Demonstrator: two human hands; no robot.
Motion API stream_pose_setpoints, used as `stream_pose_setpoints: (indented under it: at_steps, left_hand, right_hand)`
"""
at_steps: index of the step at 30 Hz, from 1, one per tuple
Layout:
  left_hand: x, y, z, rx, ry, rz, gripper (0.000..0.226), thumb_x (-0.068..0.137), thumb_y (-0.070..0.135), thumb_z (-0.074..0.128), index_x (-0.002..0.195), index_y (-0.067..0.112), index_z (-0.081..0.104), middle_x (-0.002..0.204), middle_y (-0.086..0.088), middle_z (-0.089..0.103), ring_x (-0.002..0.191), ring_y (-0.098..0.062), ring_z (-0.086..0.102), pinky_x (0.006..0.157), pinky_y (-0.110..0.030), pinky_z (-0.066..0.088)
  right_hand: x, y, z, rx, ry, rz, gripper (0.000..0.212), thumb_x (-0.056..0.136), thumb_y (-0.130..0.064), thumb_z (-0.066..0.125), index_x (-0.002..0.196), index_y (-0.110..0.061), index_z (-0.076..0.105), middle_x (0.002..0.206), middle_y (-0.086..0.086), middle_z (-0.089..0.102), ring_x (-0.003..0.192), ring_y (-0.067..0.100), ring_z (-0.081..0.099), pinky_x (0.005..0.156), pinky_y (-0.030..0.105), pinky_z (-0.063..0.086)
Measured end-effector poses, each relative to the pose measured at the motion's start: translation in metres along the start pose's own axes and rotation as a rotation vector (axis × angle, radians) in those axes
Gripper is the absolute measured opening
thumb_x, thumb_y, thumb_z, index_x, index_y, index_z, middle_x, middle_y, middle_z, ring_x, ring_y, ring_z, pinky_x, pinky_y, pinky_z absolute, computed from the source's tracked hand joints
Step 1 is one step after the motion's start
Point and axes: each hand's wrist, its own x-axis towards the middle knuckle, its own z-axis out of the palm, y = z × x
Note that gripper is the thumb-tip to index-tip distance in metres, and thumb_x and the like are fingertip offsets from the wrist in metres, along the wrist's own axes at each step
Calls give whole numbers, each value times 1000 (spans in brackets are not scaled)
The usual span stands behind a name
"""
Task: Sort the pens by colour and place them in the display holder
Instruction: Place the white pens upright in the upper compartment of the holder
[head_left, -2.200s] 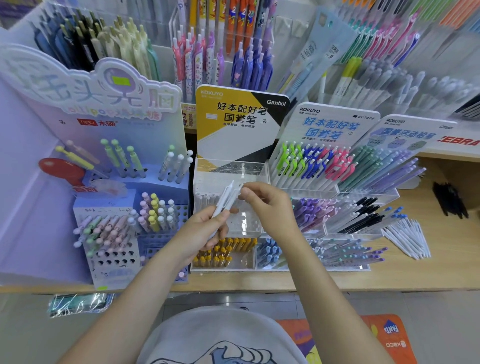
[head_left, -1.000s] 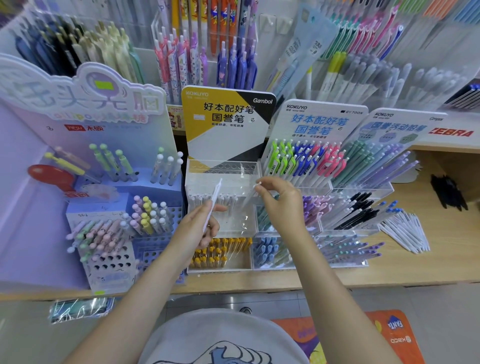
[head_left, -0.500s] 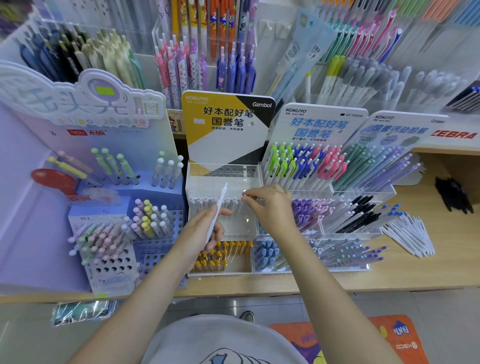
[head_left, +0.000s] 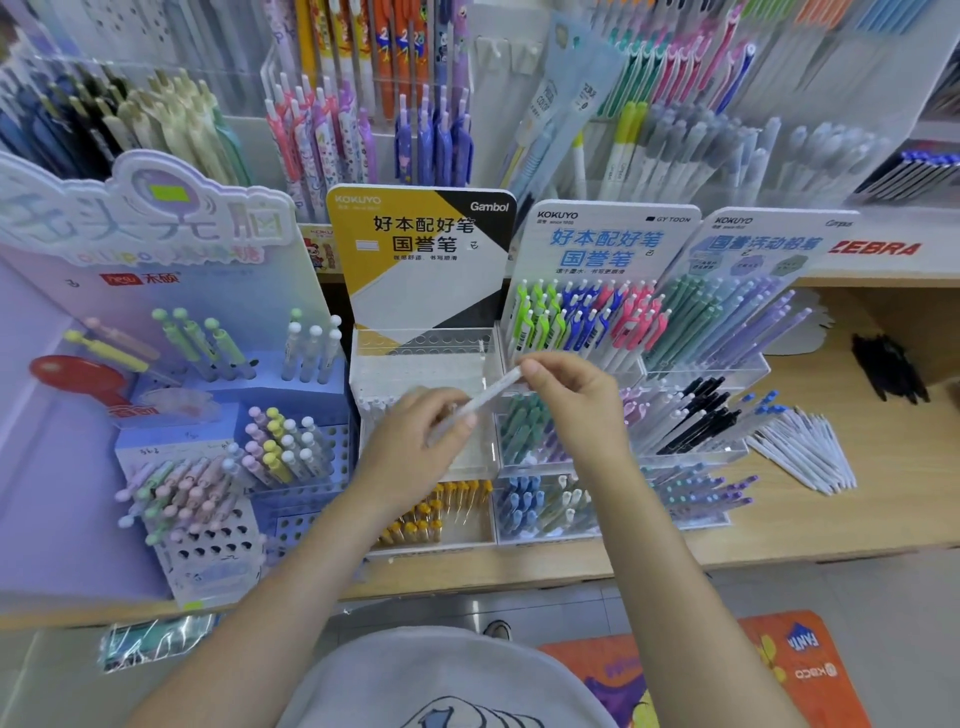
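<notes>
Pen (head_left: 485, 397) white | spans both hands | left hand (head_left: 415, 441) grips lower end | right hand (head_left: 566, 400) pinches top

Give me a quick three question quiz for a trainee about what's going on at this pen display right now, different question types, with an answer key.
1. True or false: both hands grip the same white pen.
2. Multiple choice: the loose pile of white pens on the wooden shelf lies A) left of the purple stand, B) right of the clear holders, C) inside the top tier.
3. Fill in: the clear display holder behind the hands stands below a card coloured ____, white and black.

Key:
1. True: the left hand pinches its lower end, the right hand its upper end.
2. B.
3. Yellow.
</notes>
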Motion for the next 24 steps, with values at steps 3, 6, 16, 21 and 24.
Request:
stream_pose_setpoints:
  at_steps: [3,6,16,21,24]
  left_hand:
    - [8,-11,-10,387,160,255,52,93,53,42,126,18,60,129,-1,53,123,-16,42,101,-33,35]
    - [15,-28,-15,602,54,164,72,93,64,27,145,19,44,155,-4,37,146,-22,24,120,-45,17]
    - [14,-52,-9,804,5,137,78,94,66,17,158,22,18,167,-1,11,154,-18,-1,124,-44,-5]
    - [13,-58,-8,824,11,154,77,95,65,20,158,21,18,167,-2,11,154,-19,0,123,-44,-5]
    - [14,-58,-8,820,23,163,76,95,64,21,158,20,20,166,-2,13,154,-19,1,123,-44,-4]
  right_hand:
    - [3,3,-11,-62,105,-77,12,91,-21,68,90,-33,73,85,-9,73,76,12,65,72,28,56]
    - [2,8,-7,-232,131,-184,14,90,-19,69,92,-33,72,84,-23,65,92,11,60,84,28,49]
    - [11,41,12,-516,128,-387,12,88,-20,71,99,-17,76,90,-5,73,87,10,54,89,54,46]
    - [14,45,14,-509,128,-394,12,88,-20,71,99,-16,76,90,-6,72,86,10,56,88,54,48]
    - [15,50,18,-524,122,-387,12,88,-20,71,99,-17,76,89,-5,73,86,14,59,89,53,47]
